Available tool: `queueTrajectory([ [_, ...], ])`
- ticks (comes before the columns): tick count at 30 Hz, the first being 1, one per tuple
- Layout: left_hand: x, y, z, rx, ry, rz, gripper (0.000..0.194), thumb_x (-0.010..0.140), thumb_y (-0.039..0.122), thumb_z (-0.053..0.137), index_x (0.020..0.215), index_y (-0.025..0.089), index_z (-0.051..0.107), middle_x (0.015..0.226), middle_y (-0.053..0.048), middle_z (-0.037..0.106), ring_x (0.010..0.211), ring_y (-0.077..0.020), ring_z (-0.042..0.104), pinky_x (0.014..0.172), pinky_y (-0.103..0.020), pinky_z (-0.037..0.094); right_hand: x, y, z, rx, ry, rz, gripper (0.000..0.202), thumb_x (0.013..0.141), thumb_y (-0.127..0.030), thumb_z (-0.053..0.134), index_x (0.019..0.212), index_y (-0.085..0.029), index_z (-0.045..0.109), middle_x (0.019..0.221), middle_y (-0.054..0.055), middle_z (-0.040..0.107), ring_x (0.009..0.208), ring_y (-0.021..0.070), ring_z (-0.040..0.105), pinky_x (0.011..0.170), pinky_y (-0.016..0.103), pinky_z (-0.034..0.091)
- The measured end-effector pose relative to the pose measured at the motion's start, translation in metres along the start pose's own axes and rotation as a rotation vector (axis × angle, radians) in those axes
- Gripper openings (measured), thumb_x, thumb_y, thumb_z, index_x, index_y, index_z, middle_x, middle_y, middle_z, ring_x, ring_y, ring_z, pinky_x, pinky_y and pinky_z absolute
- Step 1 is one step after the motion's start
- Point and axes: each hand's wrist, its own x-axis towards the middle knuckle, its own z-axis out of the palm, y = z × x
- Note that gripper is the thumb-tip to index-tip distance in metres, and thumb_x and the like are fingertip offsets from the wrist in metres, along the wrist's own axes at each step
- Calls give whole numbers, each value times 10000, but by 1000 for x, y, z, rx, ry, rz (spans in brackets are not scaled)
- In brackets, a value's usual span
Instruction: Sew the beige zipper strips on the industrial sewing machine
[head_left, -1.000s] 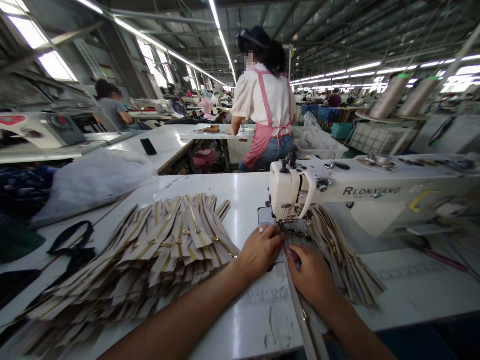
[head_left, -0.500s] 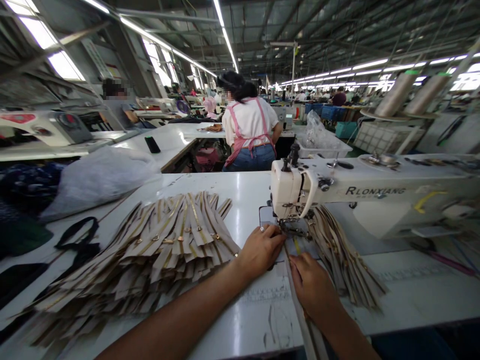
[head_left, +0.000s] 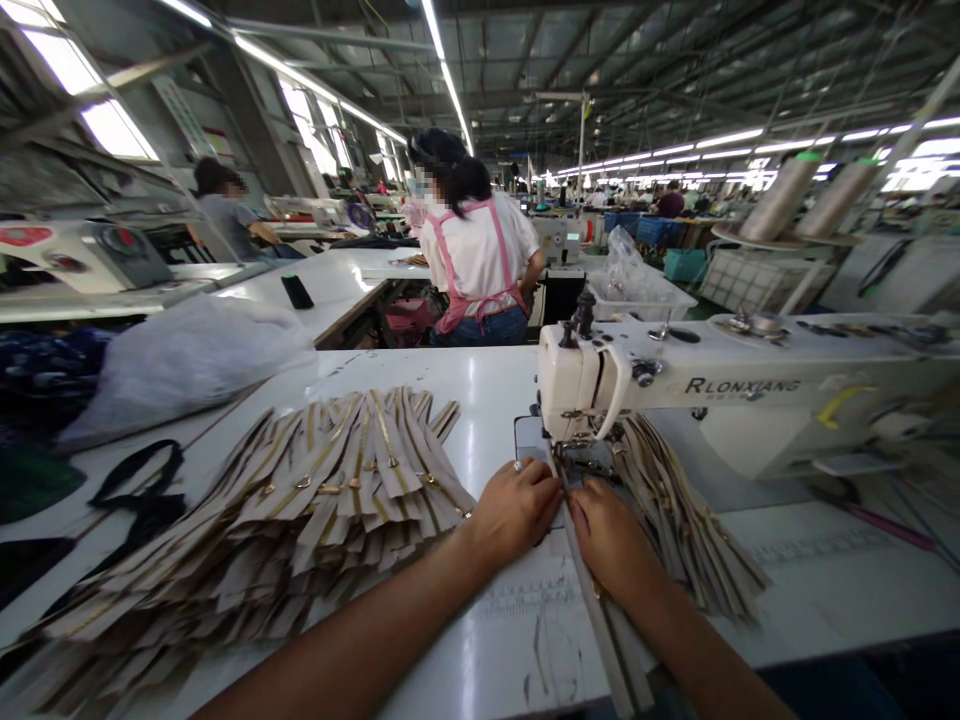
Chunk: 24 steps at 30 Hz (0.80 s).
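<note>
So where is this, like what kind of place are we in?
It looks like a sewing factory. There's a big sewing machine by the hands, a large pile of zipper strips on the table, and rows of lights over more work tables behind.

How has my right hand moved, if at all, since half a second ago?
Yes, slightly: judged against the sewing machine's head, your right hand has shifted forward and leftward, nearer your left hand.
</note>
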Motion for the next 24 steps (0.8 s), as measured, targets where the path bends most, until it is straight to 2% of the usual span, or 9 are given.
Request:
queueTrajectory([
  [3, 0, 1, 0, -6, -3, -13, 244, 972, 223, 428, 954, 164, 665, 883, -79, 617, 862, -211, 567, 778, -362, 516, 9, 1, -2, 13, -19, 18, 283, 939, -93, 408, 947, -140, 687, 930, 79, 680, 884, 179, 643, 803, 259, 463],
  [7, 0, 1, 0, -16, -5, -31, 263, 977, 224, 417, 926, 149, 664, 884, -87, 618, 868, -214, 570, 783, -367, 520, 16, 1, 0, 71, 15, 41, 280, 946, -120, 419, 1023, -147, 687, 975, 76, 686, 934, 179, 646, 835, 255, 452],
  [14, 0, 0, 0, -45, -3, -50, 231, 963, 214, 446, 961, 154, 669, 884, -80, 614, 873, -215, 560, 788, -368, 522, 14, -1, 5, 55, 72, 80, 245, 923, -138, 449, 971, -171, 687, 935, 64, 682, 887, 174, 646, 799, 252, 452],
  [20, 1, -1, -1, -49, -9, -63, 231, 961, 212, 447, 952, 155, 671, 883, -80, 607, 886, -215, 557, 809, -368, 521, 15, -1, 7, 48, 83, 68, 274, 925, -150, 436, 1060, -163, 675, 978, 71, 684, 911, 171, 647, 804, 250, 459],
  [24, 2, 2, -3, -59, -19, -49, 235, 956, 198, 448, 950, 157, 680, 875, -80, 606, 874, -213, 556, 810, -365, 521, 15, -1, 8, 42, 67, 71, 264, 919, -146, 444, 1025, -172, 684, 976, 70, 685, 905, 164, 647, 806, 244, 458],
])
